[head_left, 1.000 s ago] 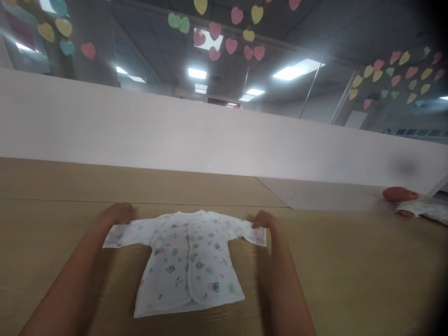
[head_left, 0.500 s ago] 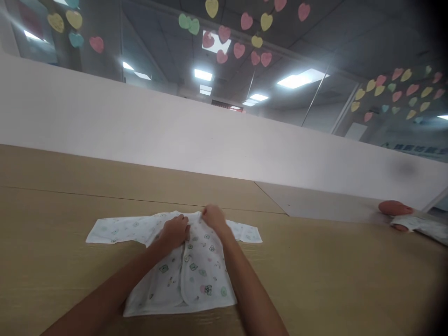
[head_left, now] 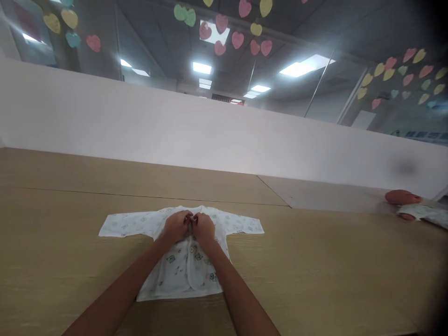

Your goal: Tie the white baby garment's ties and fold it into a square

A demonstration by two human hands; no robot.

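Observation:
A small white baby shirt (head_left: 175,275) with long sleeves and printed animal figures lies spread on the table, its neckline towards the wall. Down its front runs an overlapping opening with a button showing below my hands. My left hand (head_left: 178,225) pinches the cloth at the top of that opening, just under the neckline. Right beside it, my right hand (head_left: 204,227) is closed on the shirt's other front edge. The fingertips of both hands meet there, and what lies between them is mostly hidden.
The wooden table (head_left: 325,266) reaches to a low white wall (head_left: 147,126) with glass above it, dotted with heart-shaped notes. At the far right lies a doll (head_left: 402,197) in pale printed clothing. A grey panel (head_left: 315,196) is set along the table's back.
My right hand has come left and down from the collar to meet my left hand at the front opening. The shirt appears slightly shifted as the view has moved.

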